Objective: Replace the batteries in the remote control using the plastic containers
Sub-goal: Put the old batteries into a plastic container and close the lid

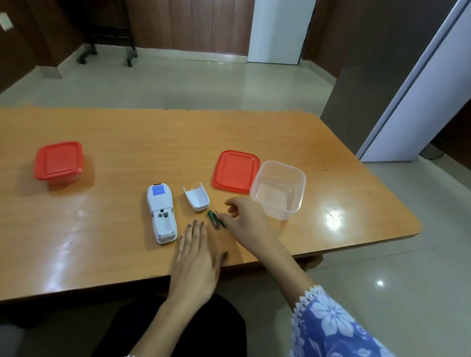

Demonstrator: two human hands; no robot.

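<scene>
Pale floor tiles and dark wood panels surround an orange worktop that fills the middle of the frame. At upper left on it sits a closed container with a red lid. Right of centre stands an open clear container, empty, its red lid touching it. The remote control lies face down at centre, its battery bay bare, the battery cover just beside it. The left hand rests flat, fingers released. The right hand curls loosely, fingers touching two green batteries without clearly grasping them. Being round on a glossy top, the batteries could roll away if nudged.
</scene>
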